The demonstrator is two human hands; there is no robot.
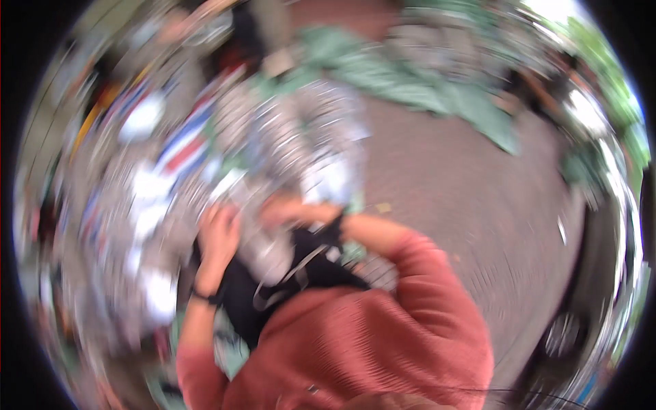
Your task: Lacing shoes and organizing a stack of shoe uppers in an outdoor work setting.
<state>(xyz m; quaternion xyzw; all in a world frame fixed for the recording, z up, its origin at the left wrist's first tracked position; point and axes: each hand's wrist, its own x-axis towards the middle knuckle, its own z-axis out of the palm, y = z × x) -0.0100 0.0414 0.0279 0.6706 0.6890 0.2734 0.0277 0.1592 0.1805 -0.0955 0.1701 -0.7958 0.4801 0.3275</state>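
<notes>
The whole view is smeared by motion. A grey-beige bundle (268, 258), its kind not readable, rests over my dark-trousered lap. My left hand (220, 229) is at its left upper side, with a dark band on the wrist. My right hand (279, 210) reaches in from the right and lies at the bundle's upper end. The fingers of both hands are blurred, so their grip does not show. Just beyond them is a small white piece (230, 183). Ahead lie ribbed grey stacks (280, 133), seemingly in clear plastic.
Grey and white packages crowd the left, with a red, white and blue striped bag (184, 147) among them. A green sheet (403, 85) stretches across the brownish ground (451, 184). Another person's hand (179, 26) shows at the top left. A dark tyre (564, 335) stands at lower right.
</notes>
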